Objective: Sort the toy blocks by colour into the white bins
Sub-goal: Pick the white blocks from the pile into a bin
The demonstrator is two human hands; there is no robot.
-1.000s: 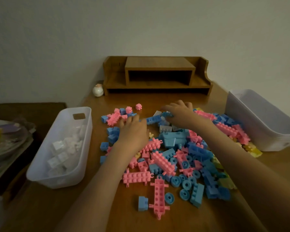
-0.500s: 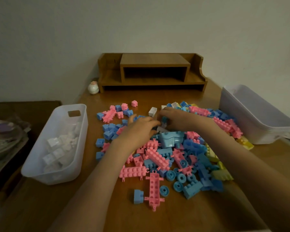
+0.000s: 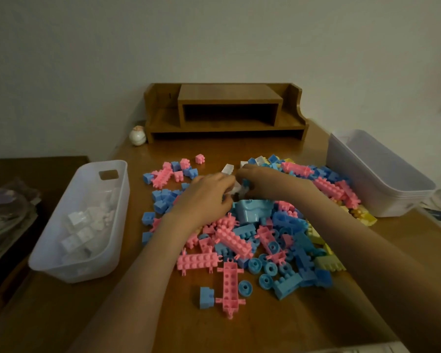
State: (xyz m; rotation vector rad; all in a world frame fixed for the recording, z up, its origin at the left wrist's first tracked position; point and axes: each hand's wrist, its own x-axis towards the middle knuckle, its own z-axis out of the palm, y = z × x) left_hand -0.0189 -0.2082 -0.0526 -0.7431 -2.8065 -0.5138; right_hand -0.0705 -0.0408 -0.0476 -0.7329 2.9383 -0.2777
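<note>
A heap of pink, blue, yellow and white toy blocks covers the middle of the wooden table. My left hand and my right hand meet at the far side of the heap, fingers curled around a white block between them. Which hand holds it I cannot tell. Another white block lies just beyond the fingers. One white bin at the left holds several white blocks. A second white bin stands at the right, its inside mostly hidden.
A wooden desk shelf stands at the back of the table, with a small round ornament to its left. A dark side surface with a bowl lies beyond the left bin. Loose pink and blue blocks sit near the front.
Both hands have drawn together at the far side of the heap and closed around a white block. The camera has tilted slightly, shifting the scene down.
</note>
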